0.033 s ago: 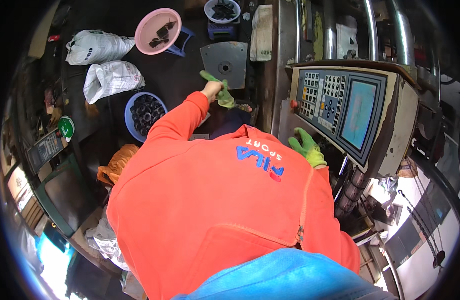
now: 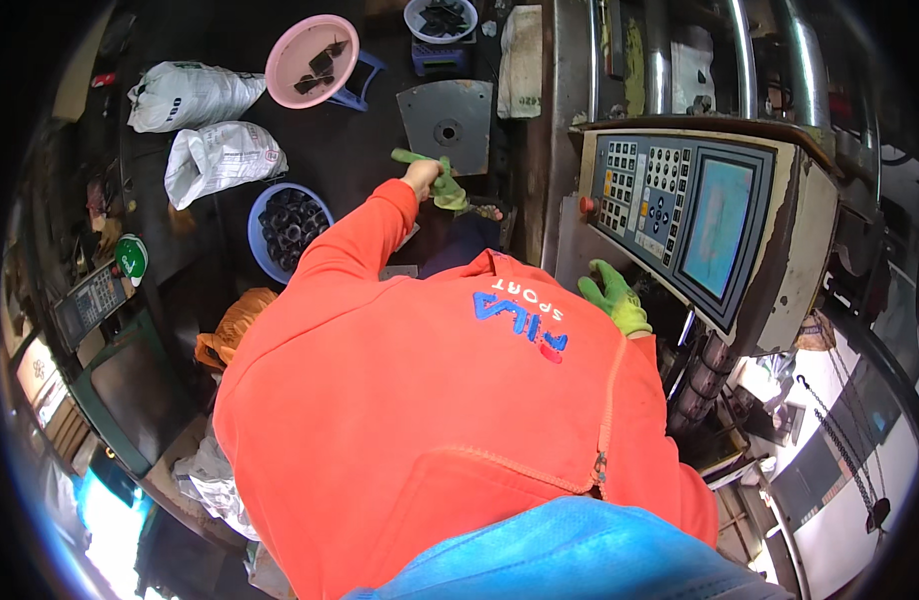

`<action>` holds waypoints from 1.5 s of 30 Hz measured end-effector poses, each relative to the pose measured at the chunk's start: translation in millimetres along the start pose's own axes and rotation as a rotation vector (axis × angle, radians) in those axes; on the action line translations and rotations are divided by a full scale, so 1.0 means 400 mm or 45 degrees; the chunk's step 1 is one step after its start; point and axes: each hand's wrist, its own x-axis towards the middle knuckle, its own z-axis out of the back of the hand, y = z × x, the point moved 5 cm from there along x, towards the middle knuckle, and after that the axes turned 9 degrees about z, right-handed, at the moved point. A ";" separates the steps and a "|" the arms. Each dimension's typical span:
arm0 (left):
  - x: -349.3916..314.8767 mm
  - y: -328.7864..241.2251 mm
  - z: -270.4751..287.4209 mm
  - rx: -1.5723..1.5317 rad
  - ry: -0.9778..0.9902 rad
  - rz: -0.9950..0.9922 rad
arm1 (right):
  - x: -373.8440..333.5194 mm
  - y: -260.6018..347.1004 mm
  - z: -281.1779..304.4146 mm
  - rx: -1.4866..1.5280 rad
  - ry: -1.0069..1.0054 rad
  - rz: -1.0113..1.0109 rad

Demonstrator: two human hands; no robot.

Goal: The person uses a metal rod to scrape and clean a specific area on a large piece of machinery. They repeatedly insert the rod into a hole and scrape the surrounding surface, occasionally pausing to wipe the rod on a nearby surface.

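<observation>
green glove [image 2: 447, 191] in fingers of left hand [image 2: 423, 179]

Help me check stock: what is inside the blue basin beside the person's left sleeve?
The blue basin holds heaped black parts, some rounded. Only the upper ones show; whatever lies beneath is covered, and the left sleeve hides part of the basin's lower right edge.
</observation>
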 end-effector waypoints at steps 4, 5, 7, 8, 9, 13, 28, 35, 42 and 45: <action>0.150 -0.046 -0.007 -0.098 0.017 -0.021 | -0.052 -0.100 -0.029 0.106 -0.014 -0.121; 0.184 -0.069 0.011 0.014 -0.020 -0.064 | -0.070 -0.116 -0.033 0.120 -0.034 -0.132; 0.254 -0.088 0.051 -0.004 -0.217 -0.042 | -0.096 -0.157 -0.028 0.183 -0.098 -0.139; 0.291 -0.083 0.061 -0.037 -0.237 0.039 | -0.110 -0.180 -0.022 0.136 -0.120 -0.114; 0.330 -0.102 0.044 0.000 -0.106 -0.028 | -0.116 -0.207 -0.002 0.212 -0.257 -0.044; 0.389 -0.056 -0.013 0.512 -0.032 -0.238 | -0.157 -0.381 0.078 -0.031 -0.469 0.041; -0.028 0.450 -0.799 1.301 0.747 -0.091 | 0.307 -1.020 0.011 0.315 -0.513 -0.374; 0.205 0.507 -1.115 1.108 0.687 -0.882 | 0.666 -1.169 -0.079 0.263 -0.599 -0.358; 0.379 0.524 -1.267 1.946 -0.081 -1.472 | 0.783 -1.205 -0.094 0.088 -0.418 -0.178; 0.415 0.527 -1.286 2.080 -0.121 -1.339 | 0.775 -1.223 -0.101 0.094 -0.353 -0.107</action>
